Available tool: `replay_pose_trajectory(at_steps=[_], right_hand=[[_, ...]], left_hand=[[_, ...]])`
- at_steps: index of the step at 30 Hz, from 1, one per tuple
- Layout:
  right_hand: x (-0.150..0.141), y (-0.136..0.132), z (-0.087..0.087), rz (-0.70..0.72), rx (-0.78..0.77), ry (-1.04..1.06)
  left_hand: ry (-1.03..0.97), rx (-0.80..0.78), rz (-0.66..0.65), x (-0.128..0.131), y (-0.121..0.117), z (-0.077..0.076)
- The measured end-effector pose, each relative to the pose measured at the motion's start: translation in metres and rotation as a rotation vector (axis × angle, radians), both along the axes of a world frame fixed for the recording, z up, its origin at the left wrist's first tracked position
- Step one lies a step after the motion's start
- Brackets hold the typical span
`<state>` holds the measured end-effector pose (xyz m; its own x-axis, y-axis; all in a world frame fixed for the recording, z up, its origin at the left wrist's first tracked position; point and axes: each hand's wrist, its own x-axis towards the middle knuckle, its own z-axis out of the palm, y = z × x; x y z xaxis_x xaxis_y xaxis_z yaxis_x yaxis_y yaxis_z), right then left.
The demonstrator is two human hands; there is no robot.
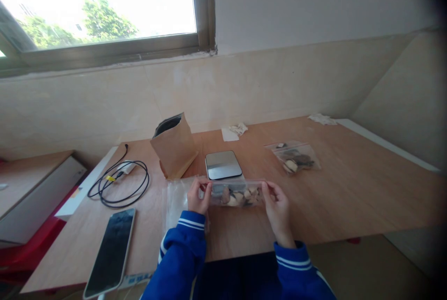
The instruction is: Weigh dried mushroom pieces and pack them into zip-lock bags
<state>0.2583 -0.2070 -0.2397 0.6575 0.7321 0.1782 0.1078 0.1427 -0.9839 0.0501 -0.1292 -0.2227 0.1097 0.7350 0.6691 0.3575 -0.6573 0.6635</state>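
Note:
Between both hands I hold a clear zip bag (237, 194) with several pale and dark lumps inside, just above the wooden table (349, 188). My left hand (198, 196) pinches the bag's left end. My right hand (277, 209) pinches its right end. Both sleeves are blue with white stripes. Right behind the bag lies a small flat scale (223, 164) with a shiny top. A second filled clear bag (295, 157) rests farther right on the table.
An open brown paper pouch (173, 146) stands left of the scale. A coiled black cable (120, 183) and a phone (111, 251) lie at the left. Empty clear bags (176, 200) lie under my left hand. Crumpled tissue (234, 130) sits by the tiled wall.

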Motion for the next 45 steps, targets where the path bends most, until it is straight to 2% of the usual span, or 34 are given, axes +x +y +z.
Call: replay_pose_trajectory(at_steps=[12,17,27,33,38,45], right_hand=[[0.001,0.003,-0.006,0.026,0.011,0.109],[0.001,0.003,-0.006,0.016,0.015,0.124],[0.003,0.003,-0.007,0.024,0.017,0.116],[0.001,0.002,-0.003,0.047,0.017,0.108],[-0.003,-0.001,0.003,0.099,0.006,0.111],[-0.007,-0.002,0.009,0.131,0.035,0.102]], left_hand=[[-0.079,-0.126,-0.051,0.001,0.001,-0.002],[-0.041,-0.081,-0.076,0.0,0.001,0.001],[0.012,-0.008,-0.015,0.0,0.004,-0.005],[0.011,-0.019,0.0,0.0,0.001,-0.001],[-0.054,-0.101,-0.073,0.001,-0.004,0.004],[-0.155,-0.227,-0.097,0.004,-0.002,0.001]])
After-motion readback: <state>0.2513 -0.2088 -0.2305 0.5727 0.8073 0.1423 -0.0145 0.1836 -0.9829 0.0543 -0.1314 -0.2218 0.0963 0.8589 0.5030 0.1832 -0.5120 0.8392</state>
